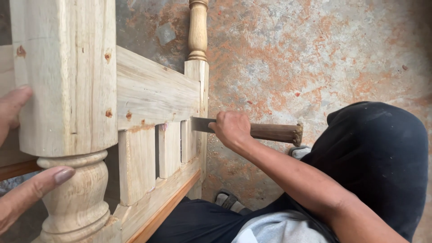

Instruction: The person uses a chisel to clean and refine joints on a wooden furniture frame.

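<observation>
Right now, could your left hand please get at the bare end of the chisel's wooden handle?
Probably not directly. Your left hand rests against the far side of the thick near post, and that post and the rail stand between it and the chisel handle, which your right hand already holds near the blade.

Wooden frame (153, 94) on mottled concrete floor (342, 54)

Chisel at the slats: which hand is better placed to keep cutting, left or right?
Right. The right hand already grips the chisel, its blade at the slats. The left hand rests on the turned post, away from the tool, likely steadying the frame.
</observation>
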